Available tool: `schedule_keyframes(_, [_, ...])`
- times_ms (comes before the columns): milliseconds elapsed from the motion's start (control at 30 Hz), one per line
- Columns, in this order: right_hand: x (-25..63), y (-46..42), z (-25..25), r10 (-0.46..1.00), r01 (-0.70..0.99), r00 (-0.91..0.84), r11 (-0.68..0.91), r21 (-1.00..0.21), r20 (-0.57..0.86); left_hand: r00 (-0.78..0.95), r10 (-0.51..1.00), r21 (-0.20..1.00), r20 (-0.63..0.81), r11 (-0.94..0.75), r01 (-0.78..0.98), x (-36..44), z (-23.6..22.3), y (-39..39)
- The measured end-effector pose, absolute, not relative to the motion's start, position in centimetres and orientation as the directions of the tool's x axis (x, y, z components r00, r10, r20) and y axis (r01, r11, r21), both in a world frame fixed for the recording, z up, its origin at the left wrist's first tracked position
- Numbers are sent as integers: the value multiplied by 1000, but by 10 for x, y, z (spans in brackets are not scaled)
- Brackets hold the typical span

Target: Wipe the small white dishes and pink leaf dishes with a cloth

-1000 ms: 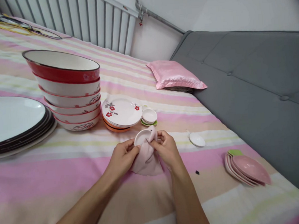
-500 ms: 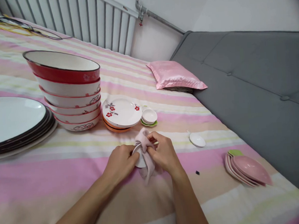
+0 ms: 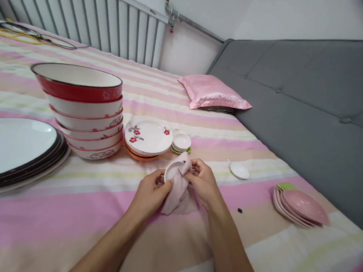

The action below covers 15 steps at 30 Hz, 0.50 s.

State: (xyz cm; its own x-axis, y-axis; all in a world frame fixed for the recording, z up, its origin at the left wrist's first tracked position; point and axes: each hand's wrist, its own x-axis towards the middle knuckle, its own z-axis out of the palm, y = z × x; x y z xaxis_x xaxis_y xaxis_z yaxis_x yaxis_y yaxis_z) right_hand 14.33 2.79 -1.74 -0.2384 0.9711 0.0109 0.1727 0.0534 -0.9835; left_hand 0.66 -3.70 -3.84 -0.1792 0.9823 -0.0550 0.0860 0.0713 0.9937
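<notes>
Just in front of the flowered plates (image 3: 152,137), the left hand (image 3: 151,193) pinches a round white dish (image 3: 170,171) (glossy, seemingly plain); the right hand (image 3: 203,181) grips it through a crumpled, pale pink cloth (image 3: 179,194).

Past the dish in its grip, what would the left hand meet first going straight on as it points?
The left hand would probably meet the pink cloth bunched over the small white dish, with the right hand just beyond. Depth is hard to judge from this one view.
</notes>
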Motion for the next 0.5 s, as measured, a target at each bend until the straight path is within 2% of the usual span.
schedule_keyframes(67, [142,29,-20,974,125,-223,-4,-992,-32,-173,983,998,-53,50,-25,9,-38,-36])
schedule_keyframes(167, [141,29,-23,976,160,-219,36,-987,0,-189,982,995,-20,2,-98,11,-36,-36])
schedule_keyframes(333, [142,30,-21,966,318,-230,190,-929,119,-164,986,999,36,-34,15,10,-37,-39])
schedule_keyframes(500, [141,26,-14,940,397,-290,288,-871,178,-97,995,981,19,0,194,6,-38,-40])
